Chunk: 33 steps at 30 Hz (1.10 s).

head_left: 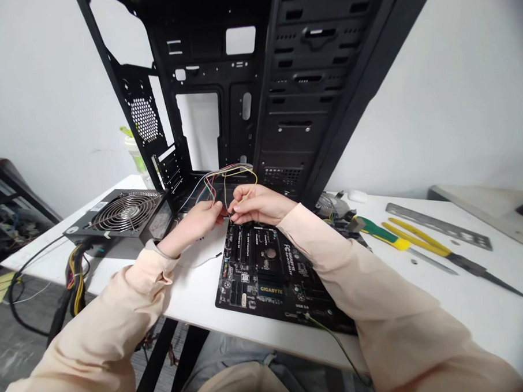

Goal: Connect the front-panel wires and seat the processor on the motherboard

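Note:
A black motherboard (275,277) lies flat on the white table (477,303) in front of me. Behind it stands an open black computer case (266,92), from which thin coloured wires (225,174) loop out. My left hand (202,216) and my right hand (255,202) meet at the motherboard's far left corner. Both pinch the ends of those coloured wires, fingers pressed together. The small connector between the fingertips is mostly hidden.
A power supply (124,213) with a round fan grille and a cable bundle sits at the left table edge. Right of the board lie a green-and-yellow screwdriver (381,233), yellow-handled pliers (432,247) and a metal I/O plate (437,225).

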Motion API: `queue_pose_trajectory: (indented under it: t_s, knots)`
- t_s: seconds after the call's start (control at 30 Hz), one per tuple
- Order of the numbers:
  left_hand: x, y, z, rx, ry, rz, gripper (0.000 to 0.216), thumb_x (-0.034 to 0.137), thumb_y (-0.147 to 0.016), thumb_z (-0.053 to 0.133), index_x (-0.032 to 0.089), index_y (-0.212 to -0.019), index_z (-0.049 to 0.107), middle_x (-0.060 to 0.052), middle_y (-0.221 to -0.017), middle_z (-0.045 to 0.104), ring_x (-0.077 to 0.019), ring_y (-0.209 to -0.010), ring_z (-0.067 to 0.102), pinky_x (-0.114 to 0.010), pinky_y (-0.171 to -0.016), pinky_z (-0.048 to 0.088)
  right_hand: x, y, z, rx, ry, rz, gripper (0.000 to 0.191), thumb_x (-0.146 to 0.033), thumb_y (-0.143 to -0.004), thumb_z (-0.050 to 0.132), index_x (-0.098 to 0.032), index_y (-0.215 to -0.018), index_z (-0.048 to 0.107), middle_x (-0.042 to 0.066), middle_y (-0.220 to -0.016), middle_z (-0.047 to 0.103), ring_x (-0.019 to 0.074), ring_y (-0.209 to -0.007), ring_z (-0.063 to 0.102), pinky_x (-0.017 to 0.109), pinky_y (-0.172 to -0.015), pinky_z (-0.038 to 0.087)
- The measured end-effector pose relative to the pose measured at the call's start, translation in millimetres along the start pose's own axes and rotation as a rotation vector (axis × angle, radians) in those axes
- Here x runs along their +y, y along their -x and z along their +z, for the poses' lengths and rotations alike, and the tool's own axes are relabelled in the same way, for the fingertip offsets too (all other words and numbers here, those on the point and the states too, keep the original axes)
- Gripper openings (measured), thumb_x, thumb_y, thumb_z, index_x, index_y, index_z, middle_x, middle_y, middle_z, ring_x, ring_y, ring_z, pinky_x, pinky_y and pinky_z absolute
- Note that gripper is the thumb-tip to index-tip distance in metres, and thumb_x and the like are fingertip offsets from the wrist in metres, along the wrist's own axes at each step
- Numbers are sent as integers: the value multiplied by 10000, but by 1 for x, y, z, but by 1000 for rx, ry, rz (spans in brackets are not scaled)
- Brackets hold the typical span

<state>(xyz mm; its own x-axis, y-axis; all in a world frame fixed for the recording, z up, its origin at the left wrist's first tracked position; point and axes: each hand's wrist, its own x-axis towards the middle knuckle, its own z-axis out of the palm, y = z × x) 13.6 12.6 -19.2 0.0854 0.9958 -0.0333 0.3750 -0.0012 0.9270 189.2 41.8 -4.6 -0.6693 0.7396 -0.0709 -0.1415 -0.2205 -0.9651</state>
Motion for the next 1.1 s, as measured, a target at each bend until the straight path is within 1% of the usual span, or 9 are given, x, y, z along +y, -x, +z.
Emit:
queue_pose_trajectory:
  t_s: [0.07, 0.13, 0.3, 0.43, 0.53, 0.67, 0.8, 0.9, 1.1]
  knots:
    - [-2, -1, 0, -2, -16, 22, 328, 364, -872, 488, 160, -654, 622, -37, -582, 627, -171, -588, 573, -260, -581, 429, -2, 1, 2, 5, 1, 11, 259, -6, -664, 683, -151, -748, 485, 3, -687, 693, 111, -570, 674, 197, -557, 581]
    - [-4, -2, -1, 2, -32, 42, 328, 363, -870, 493, 168, -637, 614, -38, -564, 627, -169, -569, 573, -250, -558, 419, -3, 2, 6, 50, 61, 23, 212, 3, -679, 648, -146, -748, 513, 0, -684, 686, 94, -561, 661, 186, -568, 574]
    - [-5, 0, -2, 9, -79, 57, 346, 368, -861, 516, 165, -603, 629, -14, -435, 548, -163, -455, 514, -238, -460, 337, 2, -2, 16, 241, 435, -14, 151, -3, -688, 606, -134, -645, 545, 2, -586, 641, 85, -543, 626, 187, -576, 544]
    - [-1, 2, -2, 22, -92, 50, 346, 356, -870, 507, 158, -622, 644, 7, -389, 491, -156, -420, 488, -236, -444, 311, 10, -7, 14, 296, 637, -77, 167, 27, -607, 614, -134, -591, 573, -55, -451, 539, 64, -447, 507, 165, -466, 397]
    - [1, 2, -1, 27, -85, 47, 356, 346, -882, 495, 154, -625, 647, 12, -388, 478, -146, -411, 473, -233, -450, 318, 15, -9, 11, 317, 791, -117, 134, -11, -578, 664, -131, -569, 606, -67, -454, 521, 56, -458, 461, 180, -475, 339]
    - [0, 0, -1, 15, -67, 42, 358, 328, -899, 479, 145, -645, 654, 13, -401, 476, -126, -388, 424, -229, -444, 312, 21, -8, 11, 324, 928, -127, 89, -44, -608, 671, -130, -605, 648, -48, -516, 565, 78, -530, 517, 203, -546, 371]
    - [-1, 0, 0, 2, -48, 39, 374, 316, -912, 466, 143, -635, 649, 8, -406, 478, -117, -377, 412, -222, -424, 291, 25, -8, 14, 329, 1016, -148, 99, -38, -639, 649, -136, -623, 656, -38, -557, 590, 89, -571, 550, 215, -601, 395]
    - [1, 2, 0, 3, -39, 41, 383, 296, -908, 486, 146, -587, 631, 4, -404, 486, -109, -373, 406, -219, -421, 282, 26, -9, 13, 323, 1064, -162, 102, -42, -648, 653, -139, -617, 648, -39, -557, 590, 89, -571, 552, 216, -615, 403]
    - [-3, 0, 5, 44, 28, 49, 351, 281, -901, 517, 151, -588, 608, 24, -374, 454, -119, -371, 413, -229, -428, 283, 26, -8, 13, 283, 1174, -212, 146, -12, -638, 632, -149, -589, 633, -37, -566, 593, 100, -594, 560, 219, -643, 407]
